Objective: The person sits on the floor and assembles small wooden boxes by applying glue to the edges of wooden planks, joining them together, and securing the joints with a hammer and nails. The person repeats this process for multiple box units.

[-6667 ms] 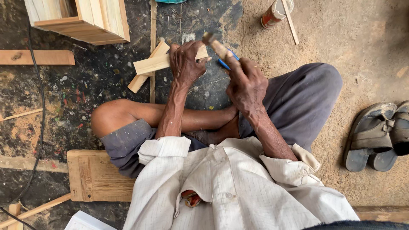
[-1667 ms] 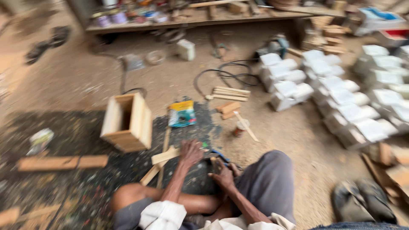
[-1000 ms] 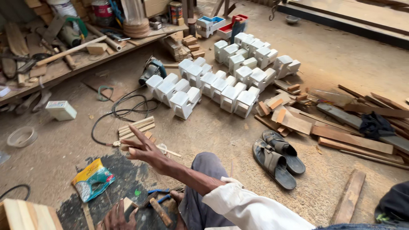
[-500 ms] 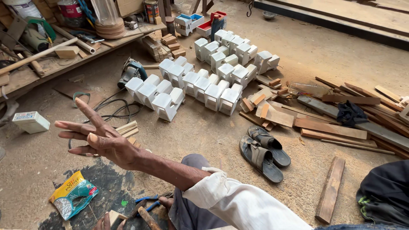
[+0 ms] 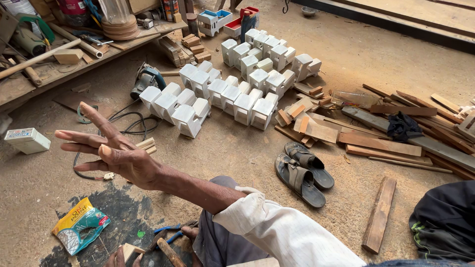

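My right hand (image 5: 116, 158) is stretched out over the sandy floor (image 5: 237, 148), fingers spread apart, palm open, holding nothing. Nearest to it lie a few short sticks (image 5: 146, 145) and a black cable (image 5: 123, 126), just beyond the fingertips. My left hand (image 5: 118, 257) is at the bottom edge, mostly cut off; it rests on a small wood block (image 5: 131, 251), but whether the grip is closed on it I cannot tell. Beside it lie a wooden handle (image 5: 170, 252) and blue pliers (image 5: 166, 230).

The block looks light, stiff and dry (raw wood, so not slippery); I judge it best held by its flat sides, thumb against fingers. A yellow packet (image 5: 79, 228) lies on the dark patch to the left. Farther off stand white painted pieces (image 5: 217, 94) in rows, and sandals (image 5: 303, 173).
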